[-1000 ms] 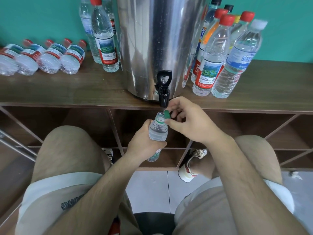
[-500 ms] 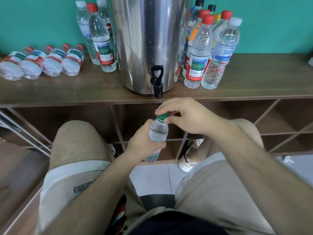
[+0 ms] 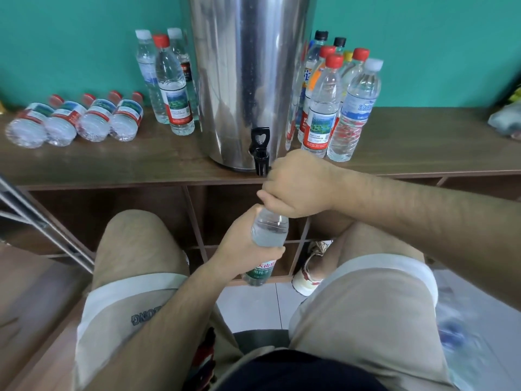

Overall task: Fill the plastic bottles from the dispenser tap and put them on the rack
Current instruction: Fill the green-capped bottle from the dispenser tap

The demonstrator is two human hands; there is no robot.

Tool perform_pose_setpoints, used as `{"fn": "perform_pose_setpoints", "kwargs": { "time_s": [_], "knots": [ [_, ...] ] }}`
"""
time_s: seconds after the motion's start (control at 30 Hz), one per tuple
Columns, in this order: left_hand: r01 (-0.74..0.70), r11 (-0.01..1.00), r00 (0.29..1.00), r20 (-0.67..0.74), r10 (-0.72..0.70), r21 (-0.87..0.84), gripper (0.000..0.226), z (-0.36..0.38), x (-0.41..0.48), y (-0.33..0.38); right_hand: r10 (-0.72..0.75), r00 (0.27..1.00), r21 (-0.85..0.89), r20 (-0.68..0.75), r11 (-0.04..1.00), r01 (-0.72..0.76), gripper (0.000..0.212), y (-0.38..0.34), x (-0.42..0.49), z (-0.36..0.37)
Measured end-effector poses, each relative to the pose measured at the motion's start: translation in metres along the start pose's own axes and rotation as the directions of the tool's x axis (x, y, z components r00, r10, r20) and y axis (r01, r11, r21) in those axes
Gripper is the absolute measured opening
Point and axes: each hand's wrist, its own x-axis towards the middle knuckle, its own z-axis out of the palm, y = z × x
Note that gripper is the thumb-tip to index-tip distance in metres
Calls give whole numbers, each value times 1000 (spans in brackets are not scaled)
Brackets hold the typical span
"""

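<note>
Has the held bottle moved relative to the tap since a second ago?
Yes: the bottle has dropped lower, away from the tap, with the right hand gripping its top.

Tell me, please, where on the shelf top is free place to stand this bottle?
The widest bare wood lies right of the white-capped bottle, up to the blurred bundle at the edge. A narrower strip runs before the four lying bottles. Close beside the dispenser, both sides are crowded with standing bottles.

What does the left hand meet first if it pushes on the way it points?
The right hand, gripping the top of the bottle the left hand holds; beyond it, probably the dispenser tap.
</note>
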Motion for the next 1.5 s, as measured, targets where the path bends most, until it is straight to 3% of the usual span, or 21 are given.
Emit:
{"fn": "perform_pose_setpoints", "kwargs": {
  "time_s": [0.07,0.1,0.23,0.27,0.3,0.4,0.57,0.63,0.73,0.8,0.87,1.17,1.33,1.4,1.5],
  "knots": [
    [25,1000,997,-71,-24,10,52,-1,-1,2,237,963,-7,131,971,-238,62,-8,12,2],
    [22,1000,995,-98,-21,9,53,-3,-1,4,279,950,8,141,959,-283,63,-8,16,1],
    [-50,995,988,-149,37,-86,60,-24,0,19,67,996,26,56,997,-68,67,3,30,-29],
    [-68,995,982,-180,55,-71,60,-30,1,25,79,996,39,33,996,-80,64,6,36,-37],
    [-83,995,973,-222,67,-63,58,-35,3,32,168,986,67,1,984,-168,59,7,42,-43],
    [-97,995,916,-392,82,-19,52,-55,9,50,498,866,129,41,857,-499,54,1,73,-63],
    [-82,997,851,-519,78,15,55,-121,23,67,581,812,232,-62,799,-554,63,-5,122,-95],
    [-51,999,836,-547,44,2,57,-154,34,70,624,780,465,-48,705,-535,59,-9,136,-93],
    [18,999,801,-598,-30,-27,64,-197,58,70,654,755,799,39,434,-416,32,-20,159,-69],
    [38,998,783,-618,-64,-56,65,-220,76,64,674,729,868,115,289,-404,26,-29,177,-45],
    [82,995,779,-619,-100,-56,69,-238,94,58,701,696,891,156,204,-405,38,-38,196,-23],
    [244,967,763,-601,-237,-72,76,-279,155,14,716,650,842,255,166,-513,66,-32,274,54],
    [413,907,753,-591,-288,85,103,-294,174,3,799,533,756,279,160,-635,74,-19,305,82],
    [400,911,751,-605,-265,98,107,-295,178,0,825,511,747,241,179,-640,72,-15,314,88],
    [329,943,740,-632,-228,45,93,-293,186,-3,856,494,768,150,214,-604,71,-13,326,92]
  ]
}}
